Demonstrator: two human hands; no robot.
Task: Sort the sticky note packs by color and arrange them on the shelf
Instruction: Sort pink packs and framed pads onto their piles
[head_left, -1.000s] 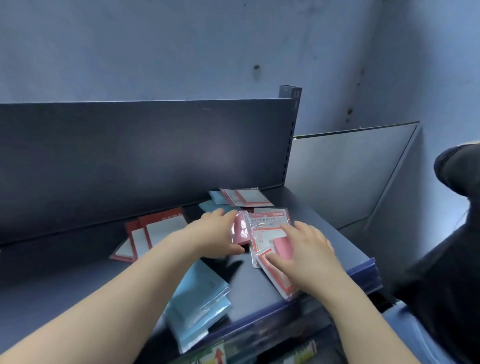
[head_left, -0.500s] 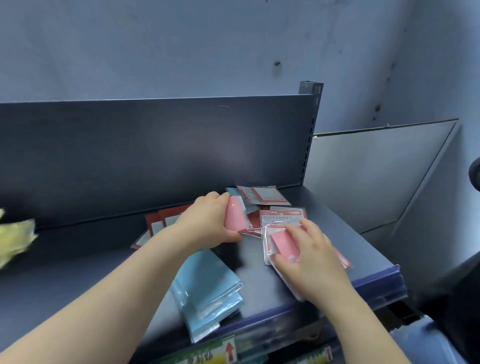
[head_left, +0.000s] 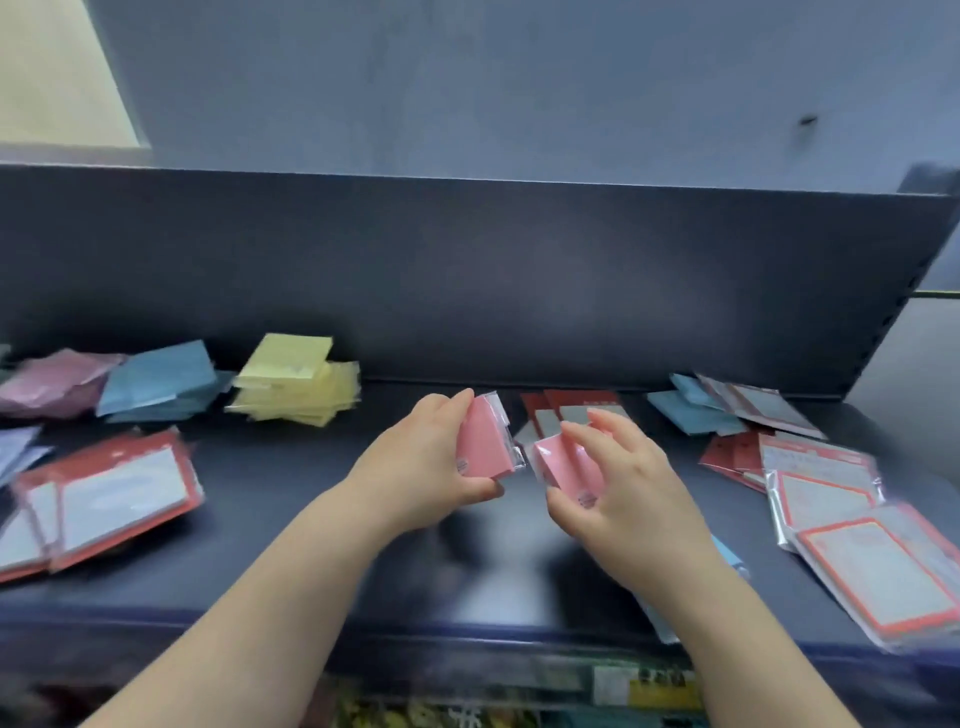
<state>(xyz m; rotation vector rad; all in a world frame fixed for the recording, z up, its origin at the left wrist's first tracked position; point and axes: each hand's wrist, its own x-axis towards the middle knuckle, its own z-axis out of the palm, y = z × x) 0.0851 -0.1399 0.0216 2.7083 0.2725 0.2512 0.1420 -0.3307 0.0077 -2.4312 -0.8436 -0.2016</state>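
We have a pink pack (head_left: 483, 441) in our left hand (head_left: 415, 462), with the fingers curled over its upper edge and the thumb under the lower one. A second pink pack (head_left: 566, 467) is pinched in our right hand (head_left: 623, 499), fingers across its face and thumb beneath. Both packs are in the air over the middle of the shelf (head_left: 311, 525), just beside each other; we cannot tell whether their wrappers touch.

We judge these packs light and fairly stiff: each is a block of paper that keeps its shape, sealed in clear film that sticks out past the block as a floppy flap. The film looks glossy and is probably slippery. We would therefore hold the block itself by two opposite edges, not by the flap, which could let the pack swing or slide. Nothing seems fragile, though a hard squeeze could dent the corners.

Along the rear edge toward the left end lie a mauve pile (head_left: 52, 387), a blue stack (head_left: 156, 387) and a yellow stack (head_left: 296, 395), the yellow one fanned and looking ready to slip. Red-framed packs (head_left: 114, 493) sit near the front edge at the left. Loose red-framed packs (head_left: 872, 566) are strewn toward the right end, with blue packs (head_left: 691, 413) behind them at the rear.
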